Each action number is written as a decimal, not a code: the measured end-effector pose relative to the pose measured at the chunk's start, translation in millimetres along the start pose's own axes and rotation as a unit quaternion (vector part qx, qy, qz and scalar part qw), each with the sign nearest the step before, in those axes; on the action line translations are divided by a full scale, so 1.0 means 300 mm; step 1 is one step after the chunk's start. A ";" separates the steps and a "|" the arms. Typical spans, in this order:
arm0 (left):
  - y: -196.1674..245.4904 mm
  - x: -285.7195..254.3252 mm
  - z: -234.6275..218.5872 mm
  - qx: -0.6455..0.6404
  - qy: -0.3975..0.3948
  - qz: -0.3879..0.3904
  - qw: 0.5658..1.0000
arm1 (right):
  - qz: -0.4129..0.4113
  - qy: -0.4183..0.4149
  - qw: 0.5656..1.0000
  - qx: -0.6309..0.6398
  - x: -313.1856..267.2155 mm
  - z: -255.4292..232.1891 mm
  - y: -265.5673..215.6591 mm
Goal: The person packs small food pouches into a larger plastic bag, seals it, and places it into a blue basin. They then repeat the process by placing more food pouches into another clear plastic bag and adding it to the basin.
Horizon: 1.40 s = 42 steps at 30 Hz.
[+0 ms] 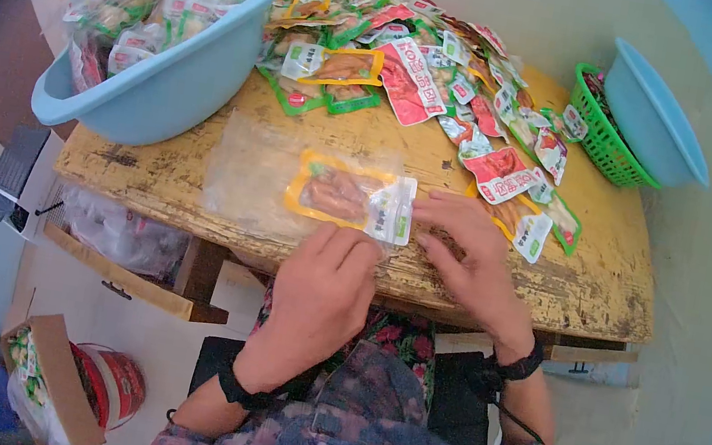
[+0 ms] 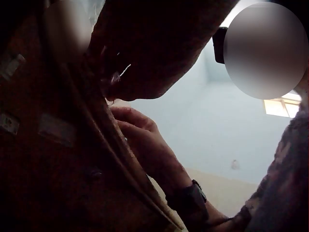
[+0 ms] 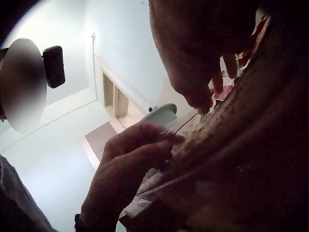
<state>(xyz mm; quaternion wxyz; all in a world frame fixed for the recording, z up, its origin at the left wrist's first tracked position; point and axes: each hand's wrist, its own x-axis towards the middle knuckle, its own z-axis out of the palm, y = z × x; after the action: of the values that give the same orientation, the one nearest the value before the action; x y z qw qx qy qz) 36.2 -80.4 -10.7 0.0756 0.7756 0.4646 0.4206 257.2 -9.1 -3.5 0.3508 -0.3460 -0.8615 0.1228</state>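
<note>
A yellow-edged food packet point(image 1: 335, 191), with brownish pieces showing through its window and a white printed end, lies flat near the table's front edge. It overlaps a clear plastic bag point(image 1: 239, 169) spread on the wood. My left hand point(image 1: 327, 278) is at the near edge, its thumb and fingers pinching the bag's edge below the packet. At the packet's white end is my right hand point(image 1: 472, 255), its fingers loosely bent and spread, thumb apart from the index finger, fingertips right at the packet. In the right wrist view the left hand point(image 3: 133, 159) pinches thin clear film.
A heap of food packets point(image 1: 417, 74) covers the back of the table point(image 1: 157, 182). At left stands a blue tub point(image 1: 185, 70) full of packets. A green basket point(image 1: 607, 137) and another blue tub point(image 1: 657, 116) stand right. An open drawer point(image 1: 120, 274) juts out below.
</note>
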 end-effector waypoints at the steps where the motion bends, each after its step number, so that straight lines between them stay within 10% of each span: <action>1: -0.009 -0.001 -0.003 0.002 0.003 -0.004 1.000 | 0.020 0.005 1.000 -0.005 -0.014 -0.008 0.007; 6: 0.021 0.022 -0.024 0.022 0.010 -0.038 0.999 | 0.149 0.023 0.988 -0.035 -0.014 -0.064 0.025; 15: 0.001 0.032 0.014 0.069 0.028 -0.037 0.997 | -0.044 -0.076 0.994 -0.065 0.223 0.023 0.102; 24: -0.046 0.009 -0.014 -0.008 0.101 -0.020 0.995 | 0.040 -0.088 0.995 -0.024 0.233 0.046 0.128; 33: -0.058 0.177 -0.297 -0.183 0.163 -0.141 0.959 | 0.138 -0.060 0.942 0.299 0.463 -0.144 -0.077; 42: 0.022 0.266 -0.355 0.027 0.275 0.043 0.960 | 0.084 0.047 0.941 0.323 0.539 -0.139 -0.123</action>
<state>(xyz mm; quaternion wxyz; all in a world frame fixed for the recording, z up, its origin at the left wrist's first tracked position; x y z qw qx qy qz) -19.5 -50.4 106.8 -0.0943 0.6515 0.4447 0.6074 183.9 72.9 127.3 0.4721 -0.2906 -0.7258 0.4073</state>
